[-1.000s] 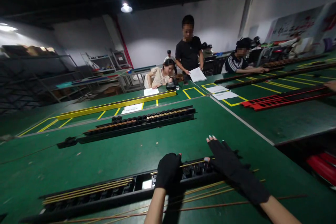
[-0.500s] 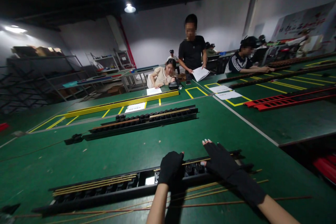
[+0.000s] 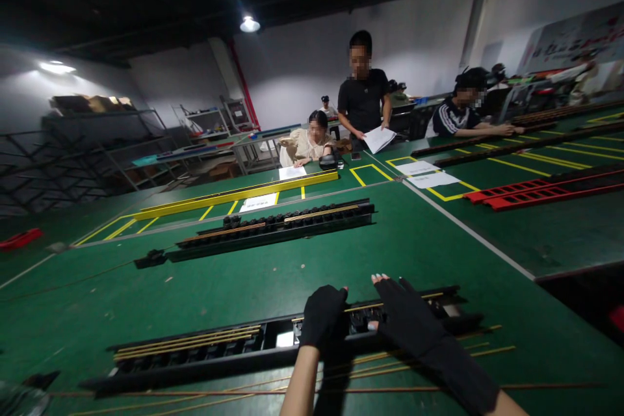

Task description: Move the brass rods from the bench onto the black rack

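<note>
Bare fingertips (image 3: 376,279) poking from a black fingerless glove lie stretched and spread, gripping nothing. The right hand (image 3: 407,317) rests palm-down across a long black rail (image 3: 195,359) in the lower centre of the frame, its forearm running off toward the lower right corner. Just beside it, the gloved left hand (image 3: 322,316) is bent knuckles-up over the same rail with its fingers curled under; whether they clasp anything cannot be told. Thin brass-coloured rods (image 3: 188,342) lie lengthwise in the left part of the slotted, matt rail. Loose rods (image 3: 429,359) lie on the green table (image 3: 253,286) along the rail's near side. A second black rail (image 3: 273,229) lies mid-frame, with a yellow bar (image 3: 234,195) beyond it and red rails (image 3: 541,192) at right. At upper centre, a standing person (image 3: 363,94) holds papers (image 3: 379,139).
</note>
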A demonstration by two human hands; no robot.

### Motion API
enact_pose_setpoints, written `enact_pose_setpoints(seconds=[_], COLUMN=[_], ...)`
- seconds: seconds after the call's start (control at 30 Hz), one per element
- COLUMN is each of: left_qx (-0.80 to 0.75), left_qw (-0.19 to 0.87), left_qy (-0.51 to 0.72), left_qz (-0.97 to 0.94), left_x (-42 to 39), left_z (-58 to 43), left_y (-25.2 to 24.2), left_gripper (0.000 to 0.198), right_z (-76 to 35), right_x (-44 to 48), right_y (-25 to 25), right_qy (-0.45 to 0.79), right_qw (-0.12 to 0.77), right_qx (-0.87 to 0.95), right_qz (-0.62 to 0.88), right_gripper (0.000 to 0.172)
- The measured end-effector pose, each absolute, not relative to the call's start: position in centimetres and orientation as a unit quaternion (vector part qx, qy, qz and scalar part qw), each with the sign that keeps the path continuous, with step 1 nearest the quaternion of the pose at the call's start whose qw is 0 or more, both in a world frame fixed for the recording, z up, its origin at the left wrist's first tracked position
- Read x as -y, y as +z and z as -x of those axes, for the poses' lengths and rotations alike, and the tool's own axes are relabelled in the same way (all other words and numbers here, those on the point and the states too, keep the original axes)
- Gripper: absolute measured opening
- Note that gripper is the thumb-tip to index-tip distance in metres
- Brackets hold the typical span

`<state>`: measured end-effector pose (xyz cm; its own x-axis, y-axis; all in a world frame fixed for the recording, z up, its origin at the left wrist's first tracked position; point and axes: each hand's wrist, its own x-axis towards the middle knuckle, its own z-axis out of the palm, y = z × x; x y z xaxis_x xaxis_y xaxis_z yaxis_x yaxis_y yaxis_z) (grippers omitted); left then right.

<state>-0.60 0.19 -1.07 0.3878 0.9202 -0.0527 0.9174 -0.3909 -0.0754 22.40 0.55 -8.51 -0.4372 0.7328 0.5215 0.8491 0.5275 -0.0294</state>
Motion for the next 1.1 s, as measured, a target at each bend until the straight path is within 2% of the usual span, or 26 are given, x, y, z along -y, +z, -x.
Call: enact_pose_setpoints(seconds=[0.17, 0.3, 0.47, 0.6, 0.9, 1.1], left_qx=[0.55, 0.55, 0.553, 0.555, 0.546, 0.553], left_qw=[0.012, 0.011, 0.009, 0.009, 0.008, 0.004], left_qy=[0.028, 0.019, 0.028, 0.03, 0.028, 0.024], left_qz=[0.834, 0.835, 0.833, 0.831, 0.837, 0.833], left_x=[-0.2, 0.0, -0.2, -0.1, 0.0, 0.0], left_z=[0.6, 0.6, 0.6, 0.5, 0.5, 0.5], left_y=[-1.1, -1.0, -1.0, -1.0, -0.6, -0.6], left_gripper=[0.032, 0.033, 0.035, 0.035, 0.036, 0.034], right_z=[-22.4, -21.4, -20.0, -19.9, -19.4, -18.2], right_x=[-0.4, 0.0, 0.3, 0.4, 0.7, 0.9], right_y=[-7.3, -6.1, -7.5, -8.1, -5.5, -6.7], right_qy=[-0.086, -0.12, -0.119, -0.111, -0.127, -0.079], right_qw=[0.208, 0.216, 0.235, 0.213, 0.233, 0.215], right_qx=[0.846, 0.851, 0.854, 0.852, 0.869, 0.875], right_qz=[0.484, 0.463, 0.45, 0.464, 0.417, 0.427], right_gripper=[0.074, 0.073, 0.072, 0.069, 0.084, 0.089])
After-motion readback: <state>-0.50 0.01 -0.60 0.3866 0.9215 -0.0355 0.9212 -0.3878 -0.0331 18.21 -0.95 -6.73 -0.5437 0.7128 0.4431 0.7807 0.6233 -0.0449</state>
